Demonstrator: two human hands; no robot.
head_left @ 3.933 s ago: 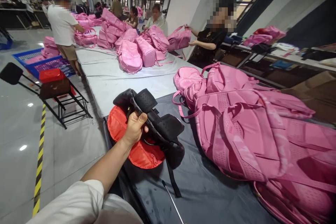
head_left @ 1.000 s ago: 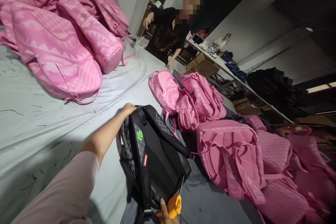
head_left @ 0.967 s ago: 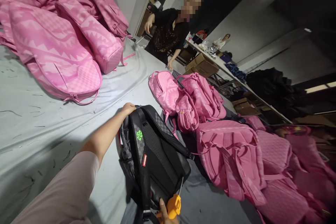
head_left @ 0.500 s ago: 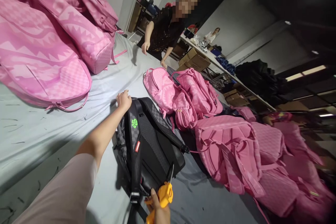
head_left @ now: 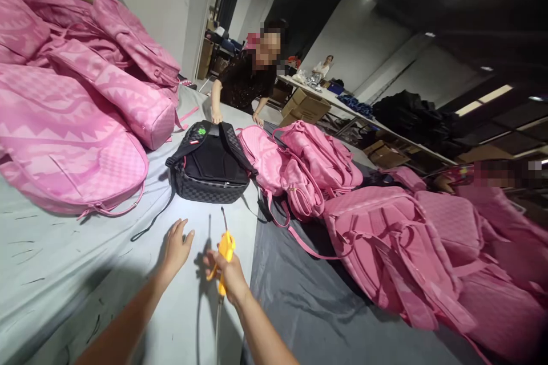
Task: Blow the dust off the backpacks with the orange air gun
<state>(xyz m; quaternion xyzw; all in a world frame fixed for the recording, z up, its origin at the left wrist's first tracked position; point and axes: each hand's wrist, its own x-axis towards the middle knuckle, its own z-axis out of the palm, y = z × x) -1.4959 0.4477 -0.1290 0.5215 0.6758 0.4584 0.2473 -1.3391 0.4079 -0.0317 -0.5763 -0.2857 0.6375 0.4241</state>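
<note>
My right hand (head_left: 229, 274) is closed around a yellow air blow gun (head_left: 226, 245) whose thin dark nozzle points away from me; a hose runs down from its lower end. To its left, my left hand (head_left: 177, 245) hovers over the pale cloth with fingers stretched out, holding nothing. Beyond both hands lies a black checkered backpack (head_left: 214, 182), straps up, with a green clover-like tag and a small red label. A co-worker's hand (head_left: 217, 115) reaches to its far end.
Pink backpacks are heaped at the left (head_left: 77, 148), and more pink backpacks (head_left: 398, 251) cover the right side. Grey cloth (head_left: 295, 308) lies beside the pale cloth (head_left: 171, 331). A co-worker in black (head_left: 244, 88) stands at the far edge. Cardboard boxes (head_left: 305, 107) are behind.
The black backpack has moved away from me toward the co-worker and turned. My left hand has let go of it and drawn back. The blow gun is now clear of the bag.
</note>
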